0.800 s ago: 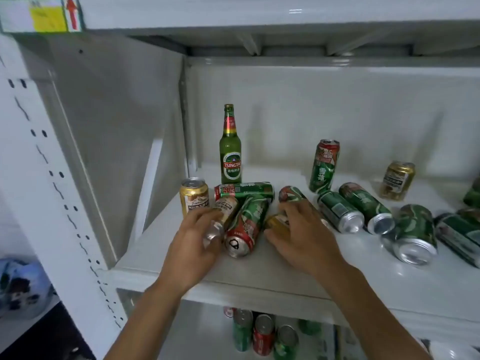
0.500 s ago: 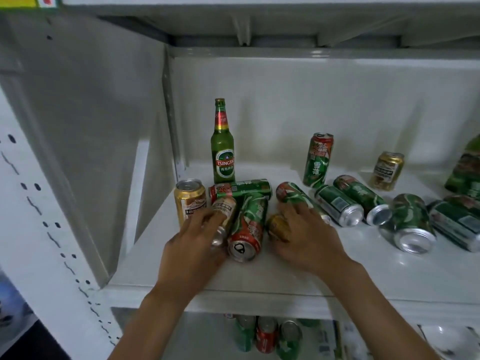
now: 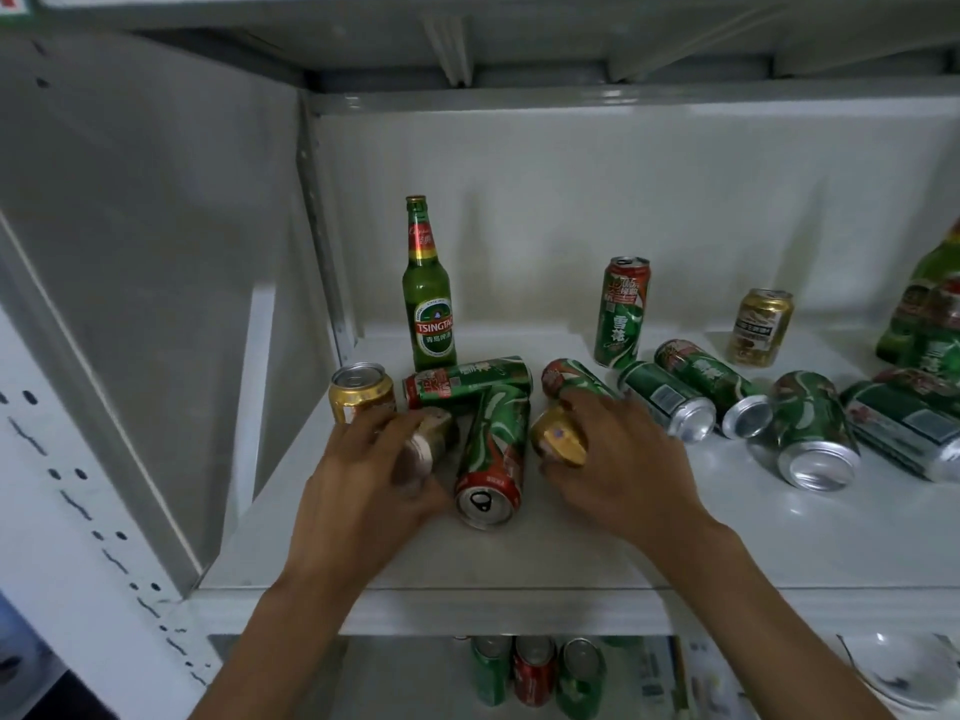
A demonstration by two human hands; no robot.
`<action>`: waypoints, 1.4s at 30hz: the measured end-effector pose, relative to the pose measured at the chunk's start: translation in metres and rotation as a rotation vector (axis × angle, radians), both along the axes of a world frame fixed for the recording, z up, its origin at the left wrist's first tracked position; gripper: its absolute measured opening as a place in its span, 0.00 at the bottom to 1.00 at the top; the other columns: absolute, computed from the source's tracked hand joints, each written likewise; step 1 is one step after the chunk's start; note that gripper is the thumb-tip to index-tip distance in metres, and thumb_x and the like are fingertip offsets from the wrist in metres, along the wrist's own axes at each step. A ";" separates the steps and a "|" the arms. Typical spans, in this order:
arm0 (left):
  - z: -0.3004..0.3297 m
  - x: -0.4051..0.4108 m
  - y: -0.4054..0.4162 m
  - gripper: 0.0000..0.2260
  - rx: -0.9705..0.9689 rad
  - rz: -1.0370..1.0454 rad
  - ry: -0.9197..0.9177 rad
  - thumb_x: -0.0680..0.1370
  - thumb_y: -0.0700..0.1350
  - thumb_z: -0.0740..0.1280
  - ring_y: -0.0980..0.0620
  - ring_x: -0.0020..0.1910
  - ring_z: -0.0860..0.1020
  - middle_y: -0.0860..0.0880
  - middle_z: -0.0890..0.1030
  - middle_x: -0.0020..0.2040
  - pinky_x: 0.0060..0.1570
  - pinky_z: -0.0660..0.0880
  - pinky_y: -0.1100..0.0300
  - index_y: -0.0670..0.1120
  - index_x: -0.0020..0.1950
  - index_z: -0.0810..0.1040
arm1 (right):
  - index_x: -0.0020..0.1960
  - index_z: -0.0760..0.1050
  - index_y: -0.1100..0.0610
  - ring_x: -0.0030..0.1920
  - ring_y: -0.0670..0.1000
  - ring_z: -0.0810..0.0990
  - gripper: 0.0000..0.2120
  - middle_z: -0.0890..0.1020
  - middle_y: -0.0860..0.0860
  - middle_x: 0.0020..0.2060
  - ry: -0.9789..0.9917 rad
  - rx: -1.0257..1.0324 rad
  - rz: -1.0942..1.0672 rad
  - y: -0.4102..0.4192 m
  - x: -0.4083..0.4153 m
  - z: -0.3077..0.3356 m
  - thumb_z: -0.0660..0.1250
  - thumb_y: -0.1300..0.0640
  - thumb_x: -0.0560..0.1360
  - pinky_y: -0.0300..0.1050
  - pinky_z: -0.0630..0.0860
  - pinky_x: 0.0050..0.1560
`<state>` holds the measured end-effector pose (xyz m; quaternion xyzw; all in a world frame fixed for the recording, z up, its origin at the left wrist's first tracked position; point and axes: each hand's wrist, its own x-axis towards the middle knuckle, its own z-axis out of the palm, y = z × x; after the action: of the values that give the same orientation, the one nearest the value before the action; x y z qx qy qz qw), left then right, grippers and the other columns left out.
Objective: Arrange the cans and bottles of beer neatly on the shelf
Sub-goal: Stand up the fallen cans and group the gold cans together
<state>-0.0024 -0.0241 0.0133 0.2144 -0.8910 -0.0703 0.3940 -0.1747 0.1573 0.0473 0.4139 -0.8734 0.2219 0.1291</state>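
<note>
On the white shelf a green Tsingtao bottle stands upright at the back left. My left hand grips a lying pale-gold can beside an upright gold can. My right hand holds a small gold can, tipped on its side. Between the hands lies a green-and-red can, top toward me, with another green can lying crosswise behind it. Several green cans lie on their sides to the right. An upright green can and a gold can stand at the back.
The shelf's side wall closes the left. More green bottles stand at the far right edge. Several cans stand on the lower shelf, with a white bowl at bottom right. Another shelf board lies overhead.
My right hand has drawn the small gold can out from the pile and tilted it, so more of it shows. My left hand has closed tighter on the pale-gold can.
</note>
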 end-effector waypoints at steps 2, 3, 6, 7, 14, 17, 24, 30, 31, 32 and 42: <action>0.012 0.007 0.000 0.28 0.033 -0.006 0.006 0.67 0.53 0.74 0.43 0.54 0.81 0.47 0.81 0.62 0.48 0.82 0.49 0.50 0.66 0.80 | 0.69 0.67 0.43 0.58 0.52 0.77 0.29 0.78 0.46 0.57 0.008 -0.122 -0.027 0.005 0.002 0.006 0.71 0.42 0.71 0.47 0.70 0.44; 0.018 0.011 0.001 0.28 0.046 -0.009 0.014 0.67 0.54 0.73 0.44 0.53 0.81 0.48 0.81 0.62 0.49 0.82 0.50 0.50 0.66 0.80 | 0.69 0.67 0.43 0.57 0.52 0.77 0.29 0.78 0.46 0.58 0.003 -0.183 -0.019 0.007 0.003 0.008 0.72 0.42 0.71 0.46 0.69 0.44; 0.033 0.022 0.005 0.24 0.107 -0.013 0.103 0.66 0.52 0.74 0.50 0.49 0.80 0.53 0.83 0.52 0.47 0.77 0.61 0.52 0.62 0.82 | 0.71 0.69 0.48 0.57 0.52 0.78 0.32 0.76 0.50 0.61 -0.039 -0.307 0.037 0.008 0.005 0.010 0.76 0.45 0.70 0.43 0.71 0.48; 0.037 0.027 0.005 0.22 0.136 -0.007 0.132 0.66 0.50 0.74 0.52 0.47 0.79 0.57 0.81 0.46 0.45 0.74 0.65 0.53 0.60 0.83 | 0.72 0.70 0.49 0.58 0.53 0.78 0.33 0.76 0.51 0.61 -0.038 -0.341 0.049 0.007 0.006 0.010 0.76 0.46 0.70 0.44 0.72 0.50; 0.048 0.055 -0.016 0.17 0.205 0.143 0.040 0.71 0.53 0.76 0.50 0.49 0.80 0.62 0.80 0.47 0.47 0.80 0.50 0.62 0.58 0.80 | 0.70 0.74 0.54 0.52 0.47 0.75 0.32 0.76 0.51 0.60 0.020 -0.646 0.101 0.004 0.021 0.057 0.79 0.48 0.69 0.29 0.68 0.51; 0.054 0.058 -0.031 0.15 0.218 0.156 0.040 0.71 0.58 0.74 0.49 0.47 0.81 0.57 0.83 0.49 0.46 0.81 0.50 0.60 0.56 0.81 | 0.66 0.76 0.49 0.47 0.42 0.76 0.29 0.77 0.47 0.55 -0.098 -0.598 0.265 -0.021 0.041 0.068 0.79 0.46 0.67 0.29 0.70 0.50; 0.054 0.054 -0.050 0.11 0.271 0.116 -0.001 0.73 0.56 0.74 0.51 0.49 0.82 0.55 0.85 0.48 0.48 0.81 0.51 0.60 0.54 0.83 | 0.63 0.76 0.51 0.53 0.46 0.75 0.29 0.77 0.47 0.54 -0.249 -0.350 0.404 -0.075 0.057 0.034 0.81 0.47 0.65 0.32 0.69 0.49; 0.048 0.053 -0.052 0.11 0.283 0.079 0.017 0.75 0.55 0.74 0.51 0.47 0.82 0.54 0.85 0.52 0.49 0.81 0.51 0.59 0.57 0.83 | 0.61 0.75 0.51 0.53 0.47 0.75 0.28 0.76 0.47 0.52 -0.247 -0.296 0.373 -0.087 0.053 0.017 0.80 0.45 0.64 0.40 0.69 0.48; 0.046 0.052 -0.053 0.10 0.286 0.076 0.021 0.75 0.55 0.74 0.53 0.45 0.82 0.54 0.85 0.51 0.47 0.81 0.51 0.59 0.56 0.82 | 0.60 0.76 0.50 0.52 0.47 0.75 0.28 0.77 0.47 0.52 -0.253 -0.289 0.374 -0.088 0.053 0.014 0.80 0.45 0.64 0.40 0.69 0.48; 0.046 0.052 -0.053 0.09 0.290 0.073 0.018 0.76 0.55 0.73 0.55 0.44 0.81 0.56 0.85 0.50 0.46 0.81 0.52 0.59 0.56 0.82 | 0.60 0.75 0.49 0.53 0.47 0.75 0.27 0.77 0.47 0.53 -0.258 -0.281 0.377 -0.088 0.054 0.013 0.80 0.45 0.64 0.40 0.70 0.49; 0.048 0.043 -0.043 0.17 0.354 0.070 0.009 0.75 0.56 0.74 0.56 0.48 0.81 0.58 0.81 0.54 0.50 0.81 0.50 0.56 0.62 0.81 | 0.68 0.70 0.48 0.58 0.49 0.74 0.31 0.74 0.49 0.60 -0.303 -0.233 0.422 -0.092 0.053 0.006 0.78 0.52 0.69 0.46 0.75 0.61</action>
<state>0.0408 -0.0676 0.0613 0.3109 -0.8549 -0.2131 0.3565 -0.1216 0.0654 0.0530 0.5312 -0.7457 0.4021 -0.0053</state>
